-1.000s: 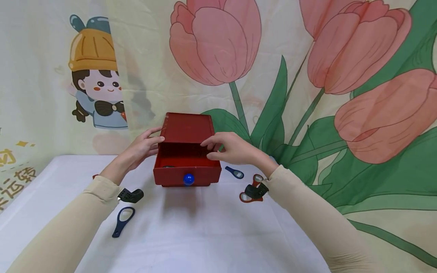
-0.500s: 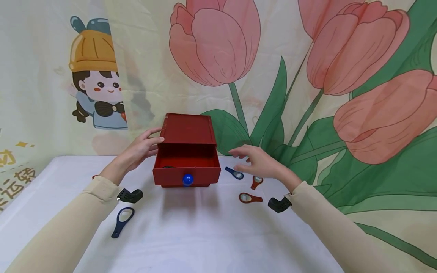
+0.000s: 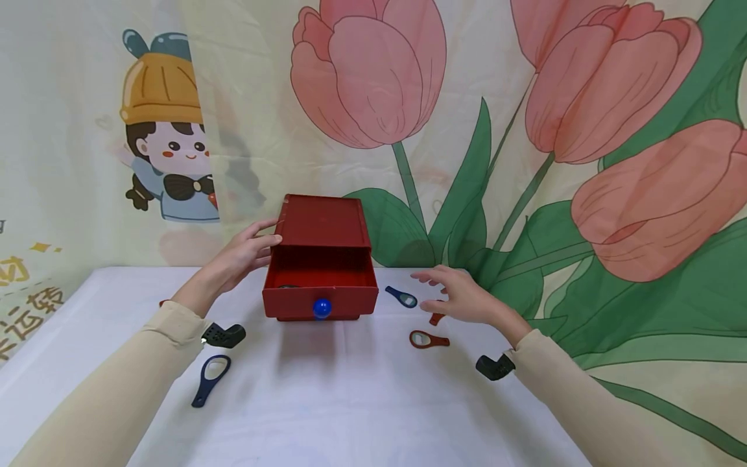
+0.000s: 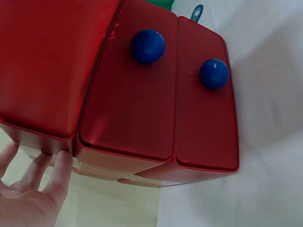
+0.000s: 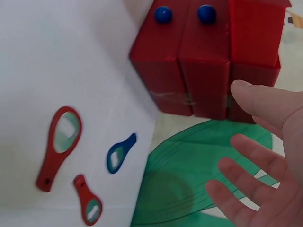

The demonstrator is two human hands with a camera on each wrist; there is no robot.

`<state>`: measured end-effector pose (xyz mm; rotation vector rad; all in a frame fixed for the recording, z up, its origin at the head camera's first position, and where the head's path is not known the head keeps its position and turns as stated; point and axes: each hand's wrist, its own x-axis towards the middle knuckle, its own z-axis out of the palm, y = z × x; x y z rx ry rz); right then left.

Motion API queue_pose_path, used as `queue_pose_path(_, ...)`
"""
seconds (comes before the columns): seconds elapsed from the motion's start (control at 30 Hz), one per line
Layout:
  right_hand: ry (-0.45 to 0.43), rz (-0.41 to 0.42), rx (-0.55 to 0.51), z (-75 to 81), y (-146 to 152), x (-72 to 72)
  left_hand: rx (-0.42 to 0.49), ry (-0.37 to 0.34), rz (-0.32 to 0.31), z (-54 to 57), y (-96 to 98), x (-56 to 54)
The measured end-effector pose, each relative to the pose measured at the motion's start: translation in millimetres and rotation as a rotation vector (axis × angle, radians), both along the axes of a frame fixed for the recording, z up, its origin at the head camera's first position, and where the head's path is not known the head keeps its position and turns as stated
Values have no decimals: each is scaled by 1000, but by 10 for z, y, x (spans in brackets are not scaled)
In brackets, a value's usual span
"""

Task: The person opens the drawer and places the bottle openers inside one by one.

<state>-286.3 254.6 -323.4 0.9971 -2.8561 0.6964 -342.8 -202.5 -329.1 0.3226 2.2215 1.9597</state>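
Note:
A red drawer cabinet [image 3: 323, 222] stands at the back of the table, its top drawer [image 3: 294, 304] pulled out by a blue knob side facing me. Inside that drawer, a dark curved edge [image 3: 288, 286] shows at the front left; the rest of it is hidden. My left hand [image 3: 240, 257] rests its fingers along the cabinet's left side. Nothing is in my right hand [image 3: 459, 296], which hovers with spread fingers to the right of the cabinet. Below and beside it lie a small red magnifying glass [image 3: 436, 318], partly covered, a larger red magnifying glass [image 3: 438, 341] and a blue one [image 3: 393, 292].
A dark blue magnifying glass [image 3: 203, 391] lies at the front left, below my left wrist. Two lower drawers with blue knobs [image 4: 214, 74] are shut under the pulled-out one. A printed cloth [image 3: 257, 97] with tulips hangs behind the white table [image 3: 350, 402].
My right hand has left the drawer's right edge and moved right and lower, over the red magnifying glasses. The left hand and the cabinet stay where they were.

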Motion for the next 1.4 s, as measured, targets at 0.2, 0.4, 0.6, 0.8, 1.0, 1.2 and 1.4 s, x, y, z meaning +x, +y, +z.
queue_pose_path(0.2,21,10,31,-239,141,-33,5,-3,-7,-15,1,4)
queue_pose_path(0.4,-11,-39,48,-485,280,-67,2,2,-2,2,4,8)
queue_pose_path(0.6,-60,-56,40,-758,408,-122,5,1,-4,7,18,-1)
queue_pose_path(0.8,-111,-37,42,-966,448,-155,0,4,0,5,11,-4)
queue_pose_path(1.0,-97,-23,59,-1077,456,-153,0,5,0,9,-12,10)
queue_pose_path(1.2,-148,-50,61,-1184,467,-158,6,7,6,2,-19,11)
queue_pose_path(1.4,-158,-51,66,-1259,468,-166,4,7,9,-6,-7,3)
